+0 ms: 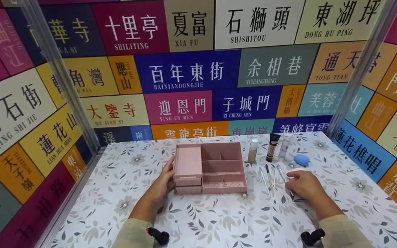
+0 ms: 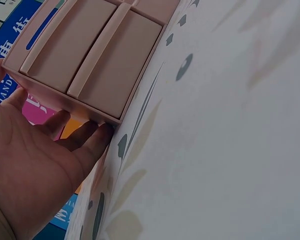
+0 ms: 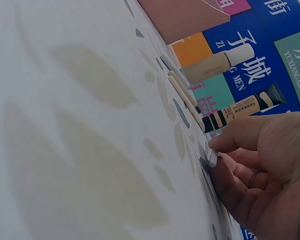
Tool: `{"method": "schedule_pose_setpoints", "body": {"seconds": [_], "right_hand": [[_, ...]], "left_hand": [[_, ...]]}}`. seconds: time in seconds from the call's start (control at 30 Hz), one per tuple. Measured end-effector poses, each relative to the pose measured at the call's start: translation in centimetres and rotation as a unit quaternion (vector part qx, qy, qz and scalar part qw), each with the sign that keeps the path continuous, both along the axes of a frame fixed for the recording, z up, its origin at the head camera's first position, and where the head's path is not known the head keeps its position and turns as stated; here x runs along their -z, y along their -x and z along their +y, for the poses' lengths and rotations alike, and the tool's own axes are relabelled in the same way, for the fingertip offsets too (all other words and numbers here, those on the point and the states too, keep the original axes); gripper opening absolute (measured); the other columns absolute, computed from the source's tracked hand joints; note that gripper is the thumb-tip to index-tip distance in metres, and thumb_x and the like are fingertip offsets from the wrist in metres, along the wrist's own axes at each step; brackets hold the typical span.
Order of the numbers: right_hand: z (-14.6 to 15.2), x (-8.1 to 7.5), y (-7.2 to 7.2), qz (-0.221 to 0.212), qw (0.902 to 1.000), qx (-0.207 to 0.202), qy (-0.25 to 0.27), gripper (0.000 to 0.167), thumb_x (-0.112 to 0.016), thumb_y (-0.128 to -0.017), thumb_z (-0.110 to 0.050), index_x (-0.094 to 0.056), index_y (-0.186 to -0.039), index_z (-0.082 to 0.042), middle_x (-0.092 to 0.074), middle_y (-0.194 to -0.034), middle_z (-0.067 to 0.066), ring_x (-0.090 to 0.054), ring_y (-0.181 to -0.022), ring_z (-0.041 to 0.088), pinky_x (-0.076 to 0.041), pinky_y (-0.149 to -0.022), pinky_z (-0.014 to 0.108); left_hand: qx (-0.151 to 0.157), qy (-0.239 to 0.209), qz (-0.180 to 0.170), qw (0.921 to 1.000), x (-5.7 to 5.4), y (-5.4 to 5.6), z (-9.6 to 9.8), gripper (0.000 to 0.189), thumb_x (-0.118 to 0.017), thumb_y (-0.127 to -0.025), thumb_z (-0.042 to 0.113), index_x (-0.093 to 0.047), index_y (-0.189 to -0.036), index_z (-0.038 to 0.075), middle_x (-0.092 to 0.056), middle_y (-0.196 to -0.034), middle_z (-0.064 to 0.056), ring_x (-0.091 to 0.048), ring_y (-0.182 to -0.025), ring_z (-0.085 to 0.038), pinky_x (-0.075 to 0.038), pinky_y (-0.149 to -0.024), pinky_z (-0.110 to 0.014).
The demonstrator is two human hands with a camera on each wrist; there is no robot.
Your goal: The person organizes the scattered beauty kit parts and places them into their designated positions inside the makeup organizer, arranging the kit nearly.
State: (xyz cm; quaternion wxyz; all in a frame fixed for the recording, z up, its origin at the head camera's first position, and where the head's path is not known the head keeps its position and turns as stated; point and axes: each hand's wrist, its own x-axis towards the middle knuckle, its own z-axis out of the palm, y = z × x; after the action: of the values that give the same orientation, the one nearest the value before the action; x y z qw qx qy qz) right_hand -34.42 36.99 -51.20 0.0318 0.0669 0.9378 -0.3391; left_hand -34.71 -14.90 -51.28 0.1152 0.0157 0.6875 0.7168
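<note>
Our slim pale stick [image 3: 213, 160] lies low at the patterned surface [image 1: 212, 220], right of the other slim sticks [image 1: 264, 181]. Our right grip [image 1: 303, 184] is narrow, pinching one end of it between thumb and fingers; we'd judge a straight lift best, since dragging sideways could roll its neighbours. Our left grip [image 1: 164, 177] is fairly wide, fingers spread along the left side of the pink organizer [image 1: 188, 160]. Light steadying pressure should do there; a hard push could slide it. Beyond the sticks stand a white-capped bottle [image 1: 252, 151], a tan-and-black tube [image 1: 271, 148] and a pale tube [image 1: 283, 148], near a blue sponge [image 1: 301, 160]; we should lift clear of these.
</note>
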Motion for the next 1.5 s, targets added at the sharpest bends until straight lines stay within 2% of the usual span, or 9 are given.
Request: {"method": "schedule_pose_setpoints", "body": {"seconds": [0.2, 0.4, 0.57, 0.67, 0.8, 0.97, 1.2, 1.37, 1.5], "right_hand": [[-0.3, 0.1, 0.0, 0.008, 0.9979, 0.017, 0.062, 0.061, -0.071, -0.091, -0.021, -0.061, -0.148, 0.0, -0.071, -0.095, 0.005, -0.064, -0.078, 0.019, -0.051, -0.067, 0.031], [-1.1, -0.1, -0.1, 0.025, 0.991, 0.029, 0.129, 0.062, -0.066, -0.091, -0.015, -0.058, -0.15, 0.002, -0.069, -0.095, 0.0, -0.062, -0.069, 0.013, -0.052, -0.061, 0.029], [-2.1, -0.7, -0.3, 0.011, 0.9859, 0.036, 0.163, 0.061, -0.063, -0.093, -0.014, -0.056, -0.152, 0.001, -0.065, -0.098, 0.001, -0.062, -0.072, 0.013, -0.053, -0.062, 0.029], [-2.8, -1.3, -0.4, 0.0, 0.9828, 0.032, 0.182, 0.062, -0.061, -0.095, -0.015, -0.053, -0.154, 0.0, -0.064, -0.102, 0.001, -0.062, -0.078, 0.014, -0.055, -0.066, 0.029], [-4.1, -2.1, -0.5, 0.007, 0.9772, 0.019, 0.212, 0.06, -0.061, -0.095, -0.012, -0.053, -0.154, 0.0, -0.067, -0.108, 0.002, -0.065, -0.085, 0.013, -0.058, -0.072, 0.028], [-6.5, -3.6, -1.1, 0.012, 0.9624, -0.011, 0.271, 0.062, -0.06, -0.099, -0.008, -0.046, -0.158, 0.002, -0.065, -0.114, 0.002, -0.066, -0.09, 0.013, -0.061, -0.077, 0.028], [-11.1, -6.1, -2.2, 0.012, 0.9338, -0.044, 0.355, 0.063, -0.06, -0.1, -0.006, -0.042, -0.161, -0.001, -0.062, -0.118, 0.003, -0.066, -0.094, 0.013, -0.061, -0.08, 0.03], [-14.2, -6.9, -2.3, 0.011, 0.9184, -0.068, 0.39, 0.058, -0.06, -0.1, -0.007, -0.047, -0.156, -0.003, -0.068, -0.115, 0.002, -0.069, -0.093, 0.017, -0.06, -0.079, 0.031], [-16.3, -7.0, -2.0, 0.01, 0.9122, -0.081, 0.402, 0.055, -0.06, -0.099, -0.005, -0.05, -0.153, -0.004, -0.07, -0.11, 0.002, -0.07, -0.091, 0.018, -0.061, -0.079, 0.033]], "left_hand": [[-0.001, -0.002, -0.002, 1.0, 0.1, 0.1, 0.1, 0.058, -0.047, -0.109, 0.044, -0.029, -0.162, 0.06, -0.012, -0.182, 0.004, -0.03, -0.164, -0.033, -0.028, -0.133, -0.056], [0.024, -0.004, 0.014, 0.9996, 0.1, 0.0, -0.1, 0.059, -0.044, -0.111, 0.043, -0.023, -0.165, 0.057, -0.009, -0.183, 0.002, -0.025, -0.166, -0.035, -0.024, -0.134, -0.059], [0.028, -0.004, 0.017, 0.9995, 0.1, -0.1, -0.2, 0.06, -0.043, -0.111, 0.043, -0.022, -0.166, 0.056, -0.009, -0.183, 0.002, -0.025, -0.166, -0.036, -0.023, -0.133, -0.06], [0.022, -0.004, 0.007, 0.9997, 0.0, -0.1, -0.2, 0.059, -0.044, -0.111, 0.044, -0.024, -0.165, 0.057, -0.01, -0.183, 0.003, -0.026, -0.166, -0.035, -0.023, -0.134, -0.059], [0.018, 0.005, 0.0, 0.9998, -0.1, 0.0, -0.1, 0.06, -0.045, -0.11, 0.047, -0.024, -0.165, 0.057, -0.01, -0.182, 0.004, -0.026, -0.166, -0.034, -0.024, -0.134, -0.059], [0.009, 0.009, -0.007, 0.9999, -0.1, 0.0, -0.1, 0.059, -0.047, -0.109, 0.05, -0.026, -0.163, 0.06, -0.012, -0.182, 0.006, -0.027, -0.166, -0.032, -0.024, -0.134, -0.059], [0.009, 0.0, -0.005, 0.9999, -0.1, -0.1, -0.2, 0.056, -0.047, -0.109, 0.049, -0.029, -0.16, 0.063, -0.013, -0.182, 0.006, -0.027, -0.166, -0.033, -0.024, -0.134, -0.058], [0.019, 0.004, 0.012, 0.9997, 0.0, -0.2, -0.2, 0.059, -0.045, -0.11, 0.047, -0.024, -0.165, 0.058, -0.011, -0.183, 0.002, -0.027, -0.165, -0.034, -0.025, -0.133, -0.059], [0.027, 0.005, 0.026, 0.9993, 0.2, -0.1, -0.2, 0.062, -0.043, -0.111, 0.042, -0.02, -0.167, 0.053, -0.008, -0.183, -0.001, -0.025, -0.166, -0.034, -0.025, -0.134, -0.058]]}}
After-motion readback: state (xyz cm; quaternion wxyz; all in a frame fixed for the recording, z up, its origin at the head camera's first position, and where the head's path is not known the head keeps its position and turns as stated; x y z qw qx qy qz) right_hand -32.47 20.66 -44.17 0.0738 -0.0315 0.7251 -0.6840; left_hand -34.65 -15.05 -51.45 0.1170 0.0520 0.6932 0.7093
